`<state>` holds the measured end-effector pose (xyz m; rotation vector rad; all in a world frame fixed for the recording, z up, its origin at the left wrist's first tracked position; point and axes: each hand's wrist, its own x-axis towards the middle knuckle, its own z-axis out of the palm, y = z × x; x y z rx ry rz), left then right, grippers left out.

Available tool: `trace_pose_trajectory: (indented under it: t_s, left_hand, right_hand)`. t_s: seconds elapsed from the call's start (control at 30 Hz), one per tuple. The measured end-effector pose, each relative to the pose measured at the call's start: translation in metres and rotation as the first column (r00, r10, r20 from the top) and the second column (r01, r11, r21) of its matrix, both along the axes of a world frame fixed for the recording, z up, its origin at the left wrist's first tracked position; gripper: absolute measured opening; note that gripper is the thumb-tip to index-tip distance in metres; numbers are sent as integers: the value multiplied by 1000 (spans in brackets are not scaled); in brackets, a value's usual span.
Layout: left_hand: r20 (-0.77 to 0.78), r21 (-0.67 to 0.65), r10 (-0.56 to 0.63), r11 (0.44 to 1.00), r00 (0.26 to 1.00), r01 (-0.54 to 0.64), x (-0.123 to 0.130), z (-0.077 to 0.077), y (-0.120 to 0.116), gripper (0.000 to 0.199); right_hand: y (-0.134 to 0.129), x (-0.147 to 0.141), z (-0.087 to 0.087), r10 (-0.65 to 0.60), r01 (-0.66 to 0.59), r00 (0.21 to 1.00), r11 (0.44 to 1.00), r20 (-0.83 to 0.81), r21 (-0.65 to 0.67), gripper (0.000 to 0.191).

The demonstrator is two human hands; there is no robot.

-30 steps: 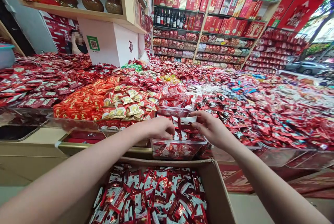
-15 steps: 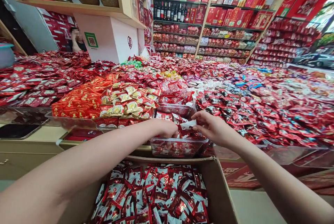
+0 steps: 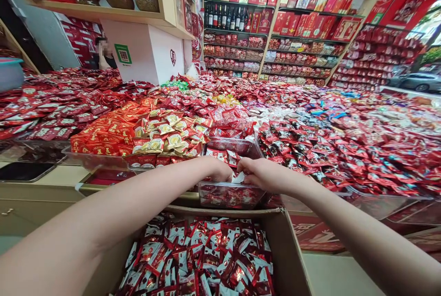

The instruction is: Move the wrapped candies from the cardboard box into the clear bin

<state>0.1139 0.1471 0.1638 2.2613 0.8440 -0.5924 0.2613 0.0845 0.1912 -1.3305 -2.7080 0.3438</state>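
Left hand [image 3: 218,170] and right hand [image 3: 263,174] dip into a clear plastic tray [image 3: 230,196]
Both narrow over red sweet packets [image 3: 217,153] — any grip can't be told — above a full cardboard box [image 3: 289,252].

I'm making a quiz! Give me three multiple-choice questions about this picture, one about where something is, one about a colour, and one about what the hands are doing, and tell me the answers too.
1. Where is the open brown cardboard box?
A) Nearer the person than the clear plastic tray
B) On the top shelf
C) Outside by the car

2. What colour are most of the shiny wrapped sweets in the box?
A) Blue
B) Green
C) Red and white

3. What are the bare left hand and bare right hand doing?
A) Holding a wine bottle
B) Reaching over the tray
C) Resting on the box

Answers:
1. A, the box sits closest, below the tray.
2. C, those wrappers fill the box.
3. B, both hands are above the tray's sweets.
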Motion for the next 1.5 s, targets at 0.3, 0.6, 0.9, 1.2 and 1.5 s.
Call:
trace_pose_trajectory:
  t_s: [0.3,0.6,0.9,1.2,1.5]
  left_hand:
    - [-15,-68,92,993,996,-93,-7,-7,8,9]
    - [-38,-26,119,992,992,-120,-10,-10,13,10]
    - [-88,173,9,985,996,7,-18,23,2,13]
    - [-269,419,-12,899,963,128,-22,41,-19,6]
    - [-110,520,-7,852,994,64,-44,73,-18,9]
  right_hand:
    - [18,-7,-16,79,-84,996,989,-45,-123,23]
    - [33,-14,-31,1,-132,952,904,-305,-407,20]
    - [41,-16,-43,-2,-141,951,887,-310,-439,16]
    - [38,-23,-40,-1,-128,955,900,-295,-417,15]
    - [42,-27,-42,7,-141,952,896,-305,-422,18]
